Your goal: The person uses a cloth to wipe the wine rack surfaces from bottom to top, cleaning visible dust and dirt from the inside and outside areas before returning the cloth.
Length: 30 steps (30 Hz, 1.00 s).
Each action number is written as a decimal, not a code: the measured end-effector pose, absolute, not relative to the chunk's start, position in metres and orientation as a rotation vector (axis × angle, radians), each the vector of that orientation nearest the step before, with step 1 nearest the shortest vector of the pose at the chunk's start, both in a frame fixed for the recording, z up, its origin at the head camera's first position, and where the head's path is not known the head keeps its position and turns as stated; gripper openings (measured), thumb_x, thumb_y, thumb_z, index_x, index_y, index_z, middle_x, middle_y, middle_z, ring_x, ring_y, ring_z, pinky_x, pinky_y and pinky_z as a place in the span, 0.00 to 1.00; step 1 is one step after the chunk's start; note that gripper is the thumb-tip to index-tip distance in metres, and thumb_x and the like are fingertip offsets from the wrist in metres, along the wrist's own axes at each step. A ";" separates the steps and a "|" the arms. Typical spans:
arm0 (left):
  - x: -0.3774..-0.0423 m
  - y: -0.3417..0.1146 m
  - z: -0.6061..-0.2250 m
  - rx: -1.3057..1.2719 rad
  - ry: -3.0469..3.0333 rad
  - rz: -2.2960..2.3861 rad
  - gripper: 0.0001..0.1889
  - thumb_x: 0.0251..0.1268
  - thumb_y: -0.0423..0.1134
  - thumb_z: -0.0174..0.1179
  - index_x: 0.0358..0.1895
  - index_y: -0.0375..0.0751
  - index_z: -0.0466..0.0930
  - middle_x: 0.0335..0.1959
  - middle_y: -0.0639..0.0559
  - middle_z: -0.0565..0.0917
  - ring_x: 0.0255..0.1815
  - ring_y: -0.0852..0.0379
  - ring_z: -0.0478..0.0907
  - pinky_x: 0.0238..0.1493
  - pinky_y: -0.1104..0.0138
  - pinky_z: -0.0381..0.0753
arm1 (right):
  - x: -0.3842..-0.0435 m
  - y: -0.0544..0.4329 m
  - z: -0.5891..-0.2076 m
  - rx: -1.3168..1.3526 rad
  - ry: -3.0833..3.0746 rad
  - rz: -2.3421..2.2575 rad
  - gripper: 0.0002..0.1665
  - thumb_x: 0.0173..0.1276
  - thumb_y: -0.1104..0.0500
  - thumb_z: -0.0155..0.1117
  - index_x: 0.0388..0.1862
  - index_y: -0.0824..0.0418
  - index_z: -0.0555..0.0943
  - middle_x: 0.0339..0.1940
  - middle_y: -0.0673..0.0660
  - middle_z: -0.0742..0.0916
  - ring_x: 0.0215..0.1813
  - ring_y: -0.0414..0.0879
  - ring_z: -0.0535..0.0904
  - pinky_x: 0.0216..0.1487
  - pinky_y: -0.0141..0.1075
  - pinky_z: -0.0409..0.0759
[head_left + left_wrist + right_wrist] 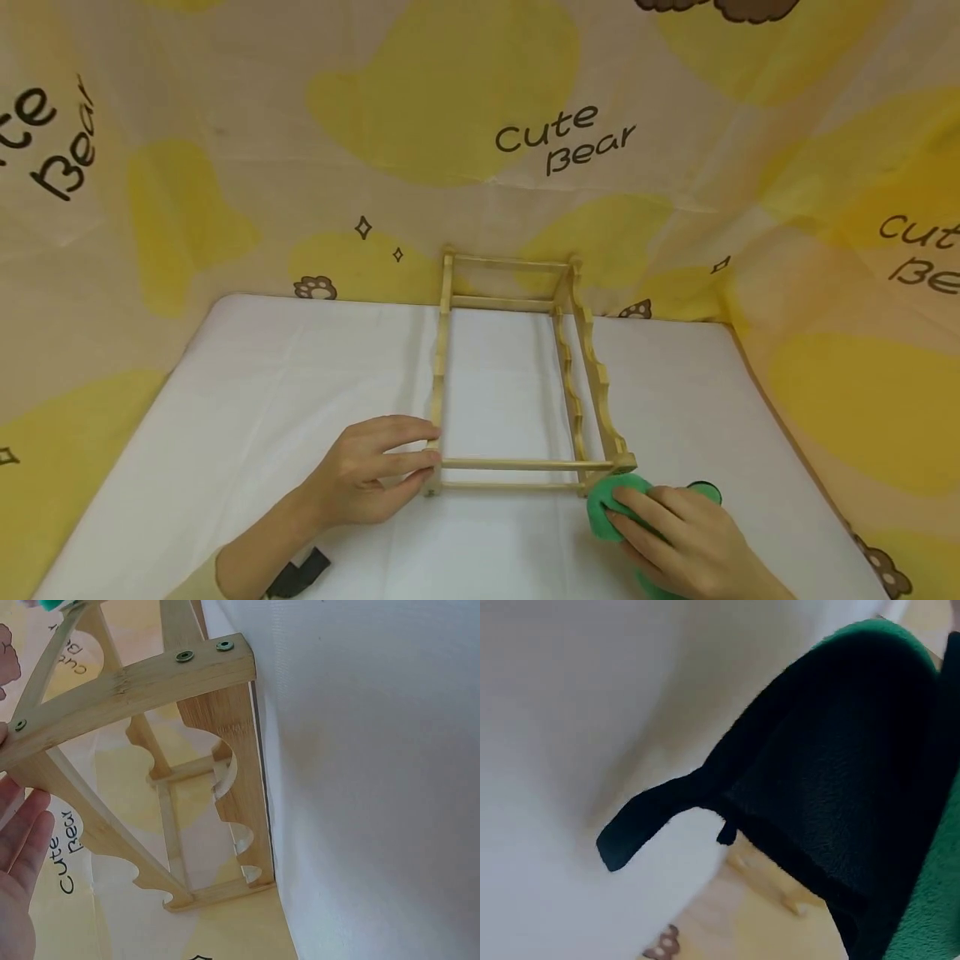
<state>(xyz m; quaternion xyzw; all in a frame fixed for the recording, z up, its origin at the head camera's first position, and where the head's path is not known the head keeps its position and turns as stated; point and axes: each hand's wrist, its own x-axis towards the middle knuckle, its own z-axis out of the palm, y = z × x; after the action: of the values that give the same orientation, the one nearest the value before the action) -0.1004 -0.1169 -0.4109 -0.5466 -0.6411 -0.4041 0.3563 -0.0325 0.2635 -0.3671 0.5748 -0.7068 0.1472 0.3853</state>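
A pale wooden rack (438, 367) with scalloped side rails stands on the white-covered table. At its near left corner my left hand (378, 471) holds the frame, fingertips against the side rail; the left wrist view shows the fingers (30, 832) beside the wood and screw heads along a bar (142, 690). My right hand (678, 533) grips a bunched green cloth (598, 510) against the near right corner of the rack. Up close in the right wrist view, the cloth (930, 892) hangs in folds, mostly in dark shadow, and hides the right fingers.
A white cover (315, 375) lies over the table. Yellow patterned fabric (420, 125) rises behind and at both sides, close to the rack's far end. A dark strap (300, 575) shows by the left wrist.
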 end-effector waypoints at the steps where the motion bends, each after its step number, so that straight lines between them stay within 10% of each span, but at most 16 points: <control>1: -0.100 -0.117 -0.412 -1.412 -1.656 -1.043 0.08 0.71 0.32 0.61 0.40 0.37 0.90 0.41 0.39 0.89 0.37 0.45 0.89 0.43 0.61 0.91 | -0.032 0.265 -0.371 1.492 -1.839 0.351 0.17 0.82 0.61 0.56 0.37 0.67 0.88 0.40 0.63 0.89 0.28 0.44 0.76 0.23 0.22 0.70; 9: -0.099 -0.118 -0.413 -1.404 -1.661 -1.049 0.08 0.72 0.32 0.61 0.40 0.37 0.90 0.42 0.39 0.89 0.37 0.45 0.89 0.43 0.61 0.91 | -0.029 0.271 -0.407 1.573 -2.106 0.036 0.25 0.89 0.61 0.40 0.49 0.61 0.88 0.53 0.57 0.88 0.38 0.44 0.77 0.25 0.25 0.68; 30: -0.099 -0.118 -0.412 -1.411 -1.662 -1.085 0.07 0.72 0.32 0.62 0.41 0.37 0.90 0.42 0.38 0.89 0.37 0.43 0.89 0.44 0.61 0.91 | -0.040 0.246 -0.437 1.564 -2.146 -0.141 0.35 0.89 0.65 0.29 0.44 0.59 0.89 0.50 0.56 0.87 0.35 0.43 0.76 0.27 0.25 0.75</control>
<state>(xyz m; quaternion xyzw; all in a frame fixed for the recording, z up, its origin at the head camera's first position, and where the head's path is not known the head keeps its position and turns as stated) -0.0993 -0.1179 -0.4120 -0.5435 -0.6403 -0.4181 0.3462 -0.0401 0.2456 -0.4373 0.5710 -0.7837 -0.0516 0.2389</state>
